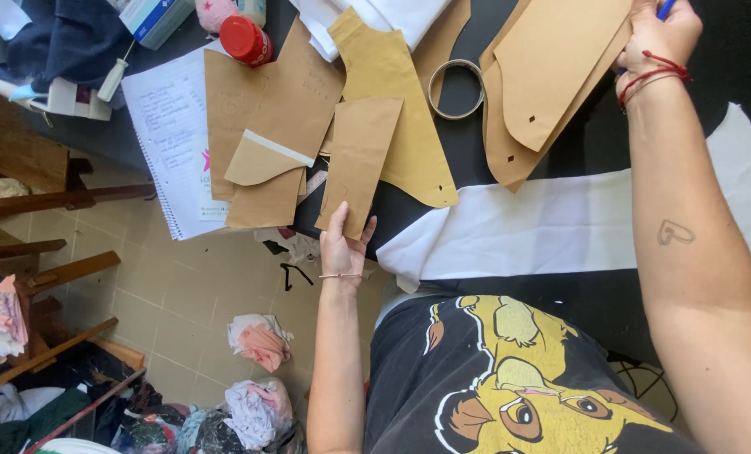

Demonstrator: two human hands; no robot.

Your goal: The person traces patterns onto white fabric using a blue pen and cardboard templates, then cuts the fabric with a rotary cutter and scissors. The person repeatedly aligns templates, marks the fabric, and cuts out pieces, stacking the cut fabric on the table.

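A home sewing workroom: brown paper pattern pieces cover the dark desk beside a strip of white fabric, a spiral notebook lies at the edge, and fabric scraps litter the tiled floor.

The desk had a dark top. A long white fabric strip lay across it near the front edge. Several brown paper pattern pieces lay at the middle, and a metal ring between them. A spiral notebook hung over the left edge, and a red-capped bottle lay near the far left corner
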